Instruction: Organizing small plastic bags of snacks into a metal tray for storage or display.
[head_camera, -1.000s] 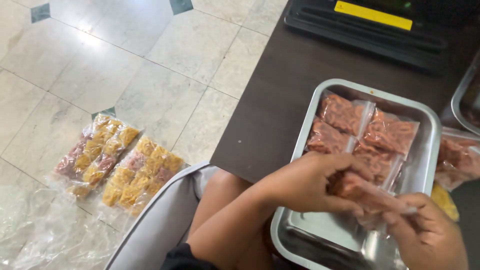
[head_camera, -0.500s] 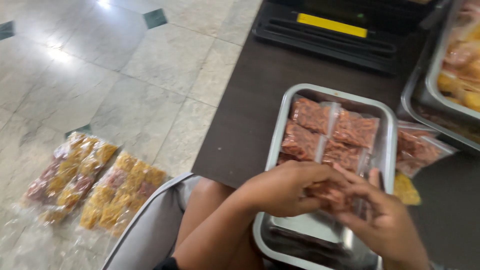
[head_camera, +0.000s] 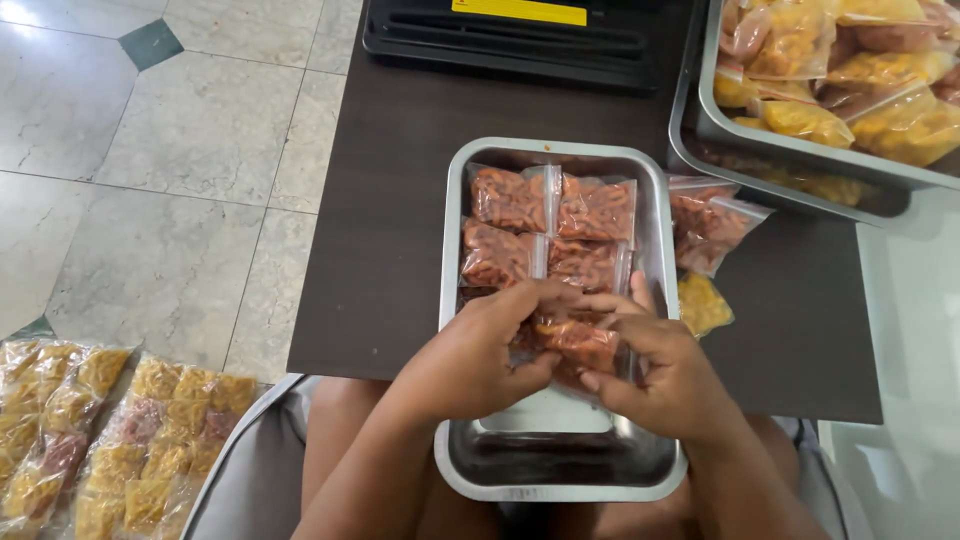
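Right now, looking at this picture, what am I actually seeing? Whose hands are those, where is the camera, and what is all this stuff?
There is no machine here. A person works with bare hands, and the camera sits on their head, looking down. The left hand and right hand together grip a small clear bag of reddish snacks over a steel tray. Four similar bags already lie in rows at the tray's far end. The tray rests on a dark table. Beside it lie loose red bags and a yellow one. A bigger tray holds yellow and orange bags, and a black device sits at the far edge. More packed bags lie on the tiled floor.
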